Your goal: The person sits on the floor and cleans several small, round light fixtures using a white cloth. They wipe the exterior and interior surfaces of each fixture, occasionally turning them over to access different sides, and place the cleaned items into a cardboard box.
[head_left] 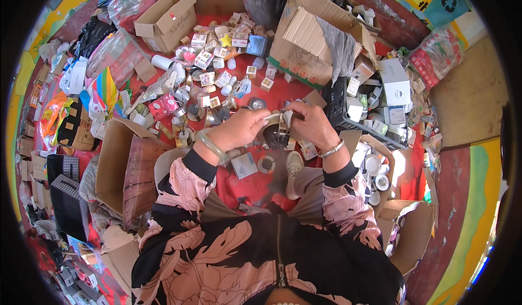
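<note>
In front of my chest, both hands hold a small round black fitting [276,135] with shiny metal and whitish parts at its top. My left hand [239,130], a pale bangle on its wrist, pinches it from the left. My right hand [315,126], wearing a silver-coloured bracelet, has its fingers closed on the other side. The fitting's exact kind cannot be made out. Below lie a small white carton [244,165] and a pale ring-shaped piece [266,164] on the red floor. Small boxes and bottles [228,86] are heaped just beyond my hands.
A large torn cardboard box [300,47] stands beyond on the right, near a black crate [375,135] full of cartons. An open box [117,150] stands at my left, and another box [416,234] at lower right. Plastic bags [111,55] and mixed goods crowd the far left.
</note>
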Demonstrator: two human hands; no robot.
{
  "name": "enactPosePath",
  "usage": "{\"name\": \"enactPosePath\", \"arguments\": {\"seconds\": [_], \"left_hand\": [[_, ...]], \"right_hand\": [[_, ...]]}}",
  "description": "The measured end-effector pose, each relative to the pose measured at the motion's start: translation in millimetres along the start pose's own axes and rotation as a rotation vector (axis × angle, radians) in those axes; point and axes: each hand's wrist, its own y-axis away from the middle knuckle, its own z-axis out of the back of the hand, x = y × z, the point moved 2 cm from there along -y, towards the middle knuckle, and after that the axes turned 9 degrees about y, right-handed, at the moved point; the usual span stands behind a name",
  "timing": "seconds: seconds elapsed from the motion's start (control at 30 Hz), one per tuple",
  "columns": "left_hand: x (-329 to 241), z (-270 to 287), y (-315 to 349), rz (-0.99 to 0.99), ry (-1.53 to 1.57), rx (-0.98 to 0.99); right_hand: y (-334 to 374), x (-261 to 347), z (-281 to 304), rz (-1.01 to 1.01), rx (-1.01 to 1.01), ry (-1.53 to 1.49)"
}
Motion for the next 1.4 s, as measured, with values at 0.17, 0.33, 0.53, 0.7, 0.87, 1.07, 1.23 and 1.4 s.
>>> {"name": "enactPosePath", "arguments": {"seconds": [0.17,0.33,0.53,0.7,0.87,1.07,1.23,1.4], "left_hand": [[-5,0,-1,0.099,0.512,-0.104],[-7,5,-3,0.126,0.902,-0.244],[11,4,-8,0.056,1.274,-0.415],[9,4,-7,0.072,1.251,-0.418],[-9,10,-7,0.089,0.909,-0.275],[0,-3,1,0.026,0.057,0.118],[-1,7,-6,0.111,0.461,-0.189],[2,6,-5,0.212,0.802,-0.321]], "right_hand": [[-4,11,22,-0.166,0.004,-0.23],[-2,1,12,-0.174,-0.112,-0.593],[0,10,-7,-0.172,-0.168,-0.752],[-2,2,-17,-0.229,-0.172,-0.807],[3,7,0,-0.233,-0.227,-0.795],[7,0,2,-0.075,0.193,-0.076],[1,-11,4,-0.261,-0.044,-0.396],[-5,-33,-7,-0.309,-0.32,-1.307]]}}
